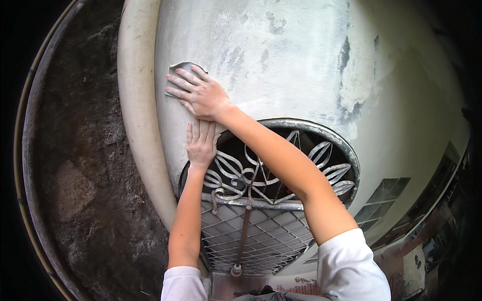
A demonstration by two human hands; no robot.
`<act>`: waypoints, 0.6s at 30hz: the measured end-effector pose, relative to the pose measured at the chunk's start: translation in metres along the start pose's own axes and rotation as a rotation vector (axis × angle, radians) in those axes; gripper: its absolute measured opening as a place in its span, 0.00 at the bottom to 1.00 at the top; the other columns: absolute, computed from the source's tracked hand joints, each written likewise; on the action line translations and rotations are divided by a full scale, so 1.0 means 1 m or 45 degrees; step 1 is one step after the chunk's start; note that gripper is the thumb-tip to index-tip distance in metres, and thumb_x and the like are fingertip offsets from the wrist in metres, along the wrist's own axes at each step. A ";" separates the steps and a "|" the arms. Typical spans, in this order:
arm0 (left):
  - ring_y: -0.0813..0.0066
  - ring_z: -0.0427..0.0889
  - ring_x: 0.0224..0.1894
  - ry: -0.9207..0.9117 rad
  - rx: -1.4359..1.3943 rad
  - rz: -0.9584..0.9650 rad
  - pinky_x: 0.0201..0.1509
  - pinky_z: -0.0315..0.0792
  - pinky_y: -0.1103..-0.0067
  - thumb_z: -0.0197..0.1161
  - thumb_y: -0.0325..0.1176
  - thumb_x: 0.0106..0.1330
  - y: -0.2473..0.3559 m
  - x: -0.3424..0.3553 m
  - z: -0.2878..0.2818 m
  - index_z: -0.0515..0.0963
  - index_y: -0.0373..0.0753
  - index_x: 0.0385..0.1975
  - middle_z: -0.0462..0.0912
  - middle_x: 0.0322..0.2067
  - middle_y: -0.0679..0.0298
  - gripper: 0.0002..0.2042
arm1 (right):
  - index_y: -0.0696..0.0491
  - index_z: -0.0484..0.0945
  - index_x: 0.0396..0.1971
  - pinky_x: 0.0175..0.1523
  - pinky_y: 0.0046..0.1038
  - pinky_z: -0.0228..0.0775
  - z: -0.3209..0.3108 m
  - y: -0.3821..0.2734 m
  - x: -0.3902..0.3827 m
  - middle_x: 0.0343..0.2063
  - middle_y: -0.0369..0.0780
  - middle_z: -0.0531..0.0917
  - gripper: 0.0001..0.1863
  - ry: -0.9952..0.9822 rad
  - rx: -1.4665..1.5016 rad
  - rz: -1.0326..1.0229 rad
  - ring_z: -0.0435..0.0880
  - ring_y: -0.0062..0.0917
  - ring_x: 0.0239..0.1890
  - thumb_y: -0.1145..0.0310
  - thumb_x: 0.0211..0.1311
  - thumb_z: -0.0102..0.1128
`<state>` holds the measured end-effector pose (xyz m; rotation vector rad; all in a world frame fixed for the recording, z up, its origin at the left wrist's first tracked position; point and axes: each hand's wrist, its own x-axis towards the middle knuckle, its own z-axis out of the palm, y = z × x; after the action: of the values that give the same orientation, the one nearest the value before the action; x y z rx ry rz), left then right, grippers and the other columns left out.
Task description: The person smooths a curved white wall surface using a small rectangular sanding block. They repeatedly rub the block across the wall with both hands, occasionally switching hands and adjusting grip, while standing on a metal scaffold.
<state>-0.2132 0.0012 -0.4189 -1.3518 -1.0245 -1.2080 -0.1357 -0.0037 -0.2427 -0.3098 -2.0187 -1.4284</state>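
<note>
My right hand (pixel 201 95) is spread flat over a greyish abrasive-looking sheet (pixel 182 67) against the pale, patchy wall (pixel 281 60), high beside the vertical round moulding (pixel 136 85); its fingers are dusted white. Just below it, my left hand (pixel 202 143) lies flat with fingers extended on the wall at the arched opening's rim; whether anything is under its fingers I cannot tell. The arch (pixel 296 123) holds a curly metal grille (pixel 326 178) with flaking pale paint, partly hidden by my right forearm.
Below the arch is a diamond mesh panel (pixel 256 236) with a rusty vertical rod. A rough dark surface (pixel 75 150) lies left of the moulding, with a long thin pole (pixel 20 165) at the far left. A paned window (pixel 381 200) and assorted clutter appear at lower right.
</note>
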 end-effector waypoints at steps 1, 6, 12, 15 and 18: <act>0.56 0.62 0.73 0.005 0.025 0.007 0.76 0.52 0.58 0.56 0.42 0.70 0.001 0.001 -0.001 0.69 0.43 0.67 0.67 0.70 0.63 0.26 | 0.31 0.65 0.70 0.81 0.40 0.33 -0.008 0.017 -0.009 0.75 0.28 0.57 0.27 0.010 -0.034 0.020 0.50 0.23 0.77 0.50 0.72 0.44; 0.55 0.58 0.75 0.074 0.006 0.050 0.77 0.50 0.59 0.54 0.38 0.71 0.002 0.003 -0.003 0.66 0.42 0.69 0.63 0.72 0.62 0.26 | 0.29 0.61 0.72 0.80 0.42 0.34 -0.061 0.101 -0.068 0.75 0.29 0.57 0.27 0.038 -0.154 0.332 0.52 0.26 0.77 0.51 0.74 0.41; 0.54 0.56 0.75 0.047 -0.009 0.004 0.77 0.49 0.58 0.57 0.31 0.68 0.009 0.006 -0.010 0.63 0.39 0.70 0.63 0.72 0.59 0.28 | 0.30 0.58 0.73 0.79 0.44 0.33 -0.116 0.169 -0.190 0.76 0.32 0.54 0.28 0.179 -0.334 0.860 0.50 0.31 0.78 0.53 0.75 0.39; 0.55 0.58 0.75 0.069 -0.126 -0.154 0.77 0.50 0.58 0.55 0.27 0.68 0.033 0.009 -0.020 0.64 0.39 0.69 0.64 0.72 0.60 0.27 | 0.34 0.56 0.75 0.79 0.46 0.31 -0.128 0.178 -0.247 0.76 0.35 0.53 0.29 0.255 -0.389 1.125 0.48 0.37 0.78 0.54 0.76 0.36; 0.50 0.66 0.69 0.050 -0.524 -0.038 0.71 0.60 0.59 0.54 0.20 0.61 0.073 0.008 -0.042 0.69 0.36 0.64 0.68 0.67 0.50 0.27 | 0.37 0.55 0.75 0.78 0.47 0.30 -0.133 0.176 -0.286 0.77 0.37 0.52 0.29 0.238 -0.389 1.244 0.47 0.40 0.78 0.54 0.77 0.34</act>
<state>-0.1462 -0.0501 -0.4221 -1.6220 -0.7955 -1.5187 0.2249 -0.0106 -0.2583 -1.0711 -1.1759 -1.0392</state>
